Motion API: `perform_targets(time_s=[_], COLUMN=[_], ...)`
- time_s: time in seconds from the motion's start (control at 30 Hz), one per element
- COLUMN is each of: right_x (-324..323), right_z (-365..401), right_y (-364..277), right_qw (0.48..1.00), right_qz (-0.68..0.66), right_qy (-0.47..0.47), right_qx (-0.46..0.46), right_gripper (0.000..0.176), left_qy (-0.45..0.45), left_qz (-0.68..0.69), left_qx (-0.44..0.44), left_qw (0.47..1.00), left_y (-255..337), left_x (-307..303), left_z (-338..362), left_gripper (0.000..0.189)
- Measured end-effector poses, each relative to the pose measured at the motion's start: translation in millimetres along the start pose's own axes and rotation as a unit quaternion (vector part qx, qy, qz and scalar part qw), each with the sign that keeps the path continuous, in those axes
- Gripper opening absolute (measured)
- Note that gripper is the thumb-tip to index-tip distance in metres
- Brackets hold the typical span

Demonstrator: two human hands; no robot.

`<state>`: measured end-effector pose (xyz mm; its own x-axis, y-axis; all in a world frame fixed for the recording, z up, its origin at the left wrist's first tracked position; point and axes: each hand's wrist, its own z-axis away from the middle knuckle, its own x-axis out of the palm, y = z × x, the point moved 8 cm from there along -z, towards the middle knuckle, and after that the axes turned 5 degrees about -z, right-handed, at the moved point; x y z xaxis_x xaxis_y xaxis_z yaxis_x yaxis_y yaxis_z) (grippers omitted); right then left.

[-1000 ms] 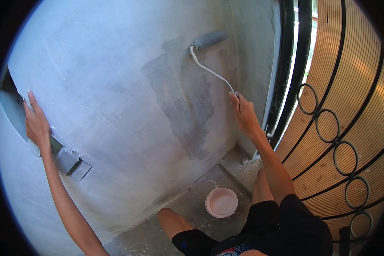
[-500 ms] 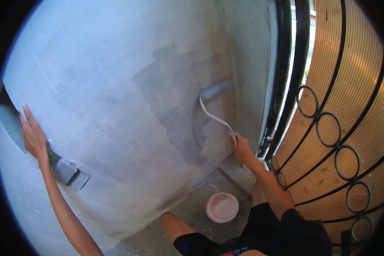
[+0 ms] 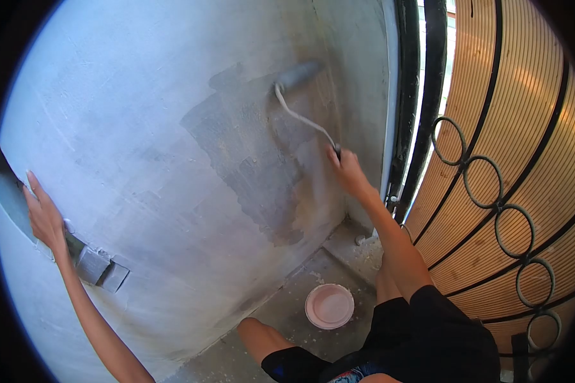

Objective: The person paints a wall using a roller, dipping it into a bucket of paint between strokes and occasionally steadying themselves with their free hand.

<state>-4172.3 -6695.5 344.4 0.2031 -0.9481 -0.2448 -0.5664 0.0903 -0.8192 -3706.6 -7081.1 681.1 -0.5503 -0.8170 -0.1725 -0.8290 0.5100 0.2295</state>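
My right hand (image 3: 350, 171) is closed round the handle of a paint roller (image 3: 298, 75), whose grey sleeve is slightly blurred against the wall (image 3: 140, 108). Beneath the roller, a darker damp-looking patch (image 3: 249, 153) spreads over the pale plaster. At the far left, my left hand (image 3: 45, 220) rests with fingers stretched along the edge of a recess in the wall. Just below that hand, a grey box-like fitting (image 3: 94, 265) sits in the opening. A round pinkish bucket (image 3: 329, 306) stands on the floor between my knees.
On the right, a gate with ribbed wood-toned panels (image 3: 485, 210) and metal rings (image 3: 482, 182) curves close to my arm. Dark upright bars (image 3: 407, 96) stand beside the wall's corner. The concrete floor (image 3: 262, 338) has pale spots, and a low ledge (image 3: 354, 246) runs along the corner.
My right hand has moved the roller up the wall and a little left in view. My left hand stays at the recess edge. The view has shifted slightly.
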Motion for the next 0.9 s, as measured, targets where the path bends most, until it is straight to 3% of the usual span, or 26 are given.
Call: perform_targets(time_s=[0.07,0.3,0.47,0.53,0.63,0.73,0.9], right_x=[10.1,27.7,17.3,8.6,-8.7,-11.7,4.4], right_z=[32.2,156.9,104.4,60.9,8.9,-4.8,38.1], right_y=[47.0,141.7,100.2,62.7,13.3,16.0,81.9], right_qw=[1.000,0.989,0.992,0.998,0.997,0.993,1.000], right_qz=[-0.001,-0.012,0.026,-0.028,-0.065,-0.032,-0.008], right_qy=[-0.009,-0.055,-0.051,-0.031,-0.011,-0.037,-0.012], right_qx=[-0.006,0.134,0.114,0.052,0.030,0.110,0.022], right_gripper=[0.039,0.038,0.037,0.039,0.041,0.043,0.045], left_qy=[0.001,-0.008,0.013,0.022,0.024,0.025,0.024], left_qz=[-0.001,-0.002,-0.014,-0.022,-0.016,-0.011,-0.006], left_qx=[-0.002,-0.011,-0.003,0.007,0.016,0.021,0.018], left_qw=[1.000,1.000,1.000,0.999,0.999,0.999,1.000], left_y=[-4.0,-0.8,-10.4,-12.4,-11.3,-11.4,-9.9], left_x=[3.4,1.5,11.3,12.5,10.9,12.5,10.4], left_z=[-1.3,0.2,-2.9,-2.9,-4.5,-3.0,-2.8], left_gripper=[0.087,0.088,0.087,0.087,0.086,0.086,0.086])
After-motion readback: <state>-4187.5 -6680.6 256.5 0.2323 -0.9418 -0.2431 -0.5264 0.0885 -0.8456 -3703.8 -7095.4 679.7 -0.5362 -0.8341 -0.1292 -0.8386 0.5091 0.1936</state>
